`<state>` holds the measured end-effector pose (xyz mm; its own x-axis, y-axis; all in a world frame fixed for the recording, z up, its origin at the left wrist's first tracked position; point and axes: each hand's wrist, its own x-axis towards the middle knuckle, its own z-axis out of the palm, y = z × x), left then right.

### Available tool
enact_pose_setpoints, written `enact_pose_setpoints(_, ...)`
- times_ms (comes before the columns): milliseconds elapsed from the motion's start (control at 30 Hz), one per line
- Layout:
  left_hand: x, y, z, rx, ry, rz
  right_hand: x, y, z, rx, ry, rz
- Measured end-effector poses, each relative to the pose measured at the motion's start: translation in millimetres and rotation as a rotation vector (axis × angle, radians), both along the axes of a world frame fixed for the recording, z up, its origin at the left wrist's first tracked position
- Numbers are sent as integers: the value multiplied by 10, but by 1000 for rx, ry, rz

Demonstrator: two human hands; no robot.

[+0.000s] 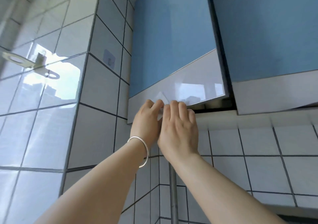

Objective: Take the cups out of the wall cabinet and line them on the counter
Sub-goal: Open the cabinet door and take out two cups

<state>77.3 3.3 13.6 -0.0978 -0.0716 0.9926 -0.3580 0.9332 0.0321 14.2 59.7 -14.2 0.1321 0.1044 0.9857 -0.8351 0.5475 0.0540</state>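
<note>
I am looking up at a wall cabinet with two blue doors. The left cabinet door (172,42) stands slightly ajar, its grey lower edge swung out a little, with a dark gap beside it. My left hand (148,120), with a silver bangle on the wrist, and my right hand (179,129) are side by side at the bottom edge of this door, fingers curled onto it. The right cabinet door (268,30) is closed. No cups are in view; the inside of the cabinet is hidden.
White tiled walls with dark grout surround the cabinet. A clear adhesive hook (109,58) sticks to the tiled pillar on the left. A white ring holder (25,61) juts from the left wall. A metal pipe (172,189) runs vertically below my hands.
</note>
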Motion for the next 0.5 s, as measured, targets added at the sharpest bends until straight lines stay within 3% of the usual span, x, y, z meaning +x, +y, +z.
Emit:
enact_pose_setpoints(100, 141, 23, -46, -4, 24, 8, 164, 30, -48, -6, 51, 86)
enact_pose_setpoints(233, 350, 36, -35, -4, 42, 51, 221, -6, -208, -51, 241, 594)
enact_pose_setpoints(300, 434, 35, -20, -12, 40, 52, 265, -51, -254, -61, 121, 852)
enact_pose_setpoints(367, 498, 38, -22, -25, 59, 62, 343, -79, -216, -42, -150, 1088)
enact_pose_setpoints(433, 549, 39, -24, -33, 91, 90, 416, -106, -156, 59, -346, 1200)
enact_pose_setpoints(500, 602, 23, -29, -39, 111, 112, 470, -127, -111, 108, -366, 1273)
